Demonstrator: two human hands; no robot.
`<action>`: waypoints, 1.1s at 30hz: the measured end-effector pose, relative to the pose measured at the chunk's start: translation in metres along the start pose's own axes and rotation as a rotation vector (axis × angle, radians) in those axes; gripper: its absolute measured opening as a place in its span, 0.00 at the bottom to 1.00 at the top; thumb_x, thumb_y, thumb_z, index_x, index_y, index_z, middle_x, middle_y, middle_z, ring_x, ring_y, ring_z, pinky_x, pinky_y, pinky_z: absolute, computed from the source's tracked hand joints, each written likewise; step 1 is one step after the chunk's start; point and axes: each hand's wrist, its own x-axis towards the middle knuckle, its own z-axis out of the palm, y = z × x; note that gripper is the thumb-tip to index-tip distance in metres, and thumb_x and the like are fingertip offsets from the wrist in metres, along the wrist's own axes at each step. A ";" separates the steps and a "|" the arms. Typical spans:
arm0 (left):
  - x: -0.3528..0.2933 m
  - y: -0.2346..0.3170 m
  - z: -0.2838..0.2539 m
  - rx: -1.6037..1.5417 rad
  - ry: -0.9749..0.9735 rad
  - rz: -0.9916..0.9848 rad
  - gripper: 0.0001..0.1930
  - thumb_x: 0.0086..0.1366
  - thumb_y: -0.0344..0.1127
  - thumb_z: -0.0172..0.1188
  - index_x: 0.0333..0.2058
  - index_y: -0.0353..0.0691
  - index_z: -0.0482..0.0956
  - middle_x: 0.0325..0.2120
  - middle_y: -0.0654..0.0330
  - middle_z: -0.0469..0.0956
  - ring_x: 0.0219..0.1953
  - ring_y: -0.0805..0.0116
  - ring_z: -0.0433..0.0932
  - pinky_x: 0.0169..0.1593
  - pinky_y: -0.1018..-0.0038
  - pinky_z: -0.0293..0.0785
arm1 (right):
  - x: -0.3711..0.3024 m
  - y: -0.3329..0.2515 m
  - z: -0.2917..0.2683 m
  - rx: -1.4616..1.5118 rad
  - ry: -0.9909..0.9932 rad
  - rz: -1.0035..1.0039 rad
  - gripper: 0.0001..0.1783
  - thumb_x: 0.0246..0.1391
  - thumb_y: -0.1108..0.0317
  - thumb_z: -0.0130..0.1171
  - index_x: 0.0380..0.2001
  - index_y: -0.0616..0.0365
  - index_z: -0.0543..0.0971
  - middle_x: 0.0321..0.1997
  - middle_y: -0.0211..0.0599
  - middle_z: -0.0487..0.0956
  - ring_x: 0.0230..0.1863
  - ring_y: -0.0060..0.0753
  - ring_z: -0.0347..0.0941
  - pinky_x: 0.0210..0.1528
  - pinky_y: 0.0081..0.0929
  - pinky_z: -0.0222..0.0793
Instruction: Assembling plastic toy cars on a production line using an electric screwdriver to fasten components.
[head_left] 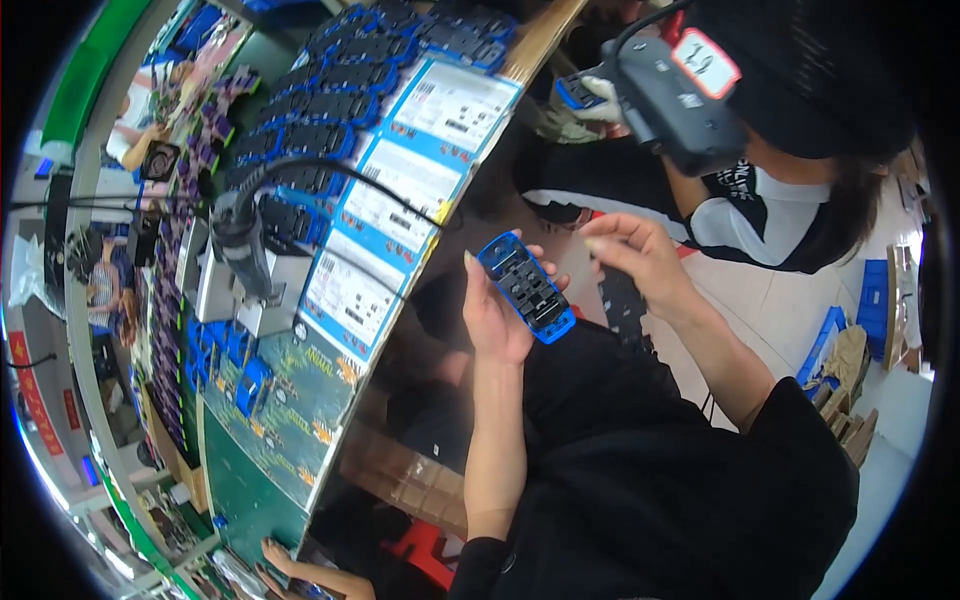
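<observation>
My left hand (497,325) holds a blue-rimmed black plastic toy car chassis (524,285) in front of my body, beyond the bench edge. Its black side with moulded recesses faces up, with my thumb along one edge and my fingertips showing at the other. To its right, my right hand (640,260) is raised, apart from the chassis. The fingers there are bent with thumb and forefinger close together; whatever they may pinch is too small to make out.
On the bench at left lie many similar chassis (350,77), printed sheets (385,195) and several small blue parts (253,385). A grey corded device (245,245) stands by a metal block (275,300). A co-worker in a black cap (800,70) sits at upper right, holding another chassis (578,93).
</observation>
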 end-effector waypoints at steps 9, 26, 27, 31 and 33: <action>-0.022 0.001 -0.039 -0.031 0.018 0.011 0.36 0.74 0.65 0.36 0.57 0.35 0.71 0.44 0.50 0.79 0.44 0.52 0.81 0.50 0.49 0.79 | 0.017 0.019 0.026 -0.068 -0.035 -0.075 0.08 0.62 0.69 0.63 0.42 0.61 0.81 0.35 0.28 0.81 0.33 0.15 0.76 0.36 0.16 0.74; -0.015 -0.004 -0.048 -0.046 0.136 -0.028 0.34 0.75 0.64 0.38 0.53 0.37 0.75 0.44 0.52 0.81 0.44 0.55 0.82 0.49 0.51 0.80 | 0.050 0.033 0.044 0.088 0.055 -0.019 0.08 0.61 0.67 0.65 0.39 0.59 0.81 0.30 0.29 0.82 0.29 0.15 0.77 0.33 0.15 0.74; -0.012 -0.003 -0.046 -0.019 0.208 -0.011 0.33 0.75 0.64 0.38 0.52 0.37 0.75 0.44 0.52 0.81 0.44 0.56 0.82 0.49 0.53 0.80 | 0.049 0.040 0.053 0.055 -0.041 -0.075 0.07 0.61 0.68 0.65 0.39 0.60 0.81 0.31 0.29 0.82 0.30 0.16 0.77 0.34 0.14 0.74; -0.016 -0.002 -0.042 -0.013 0.155 -0.019 0.30 0.77 0.59 0.39 0.51 0.36 0.76 0.43 0.56 0.81 0.45 0.64 0.82 0.51 0.64 0.79 | 0.041 0.041 0.067 0.107 -0.013 0.070 0.08 0.60 0.68 0.66 0.39 0.60 0.81 0.31 0.29 0.82 0.33 0.16 0.79 0.37 0.14 0.75; -0.016 -0.003 -0.046 -0.017 0.158 -0.043 0.30 0.77 0.59 0.39 0.51 0.37 0.76 0.44 0.57 0.81 0.46 0.65 0.82 0.51 0.65 0.79 | 0.044 0.042 0.063 0.072 -0.037 0.085 0.08 0.60 0.68 0.66 0.39 0.60 0.81 0.31 0.29 0.82 0.33 0.16 0.79 0.37 0.14 0.75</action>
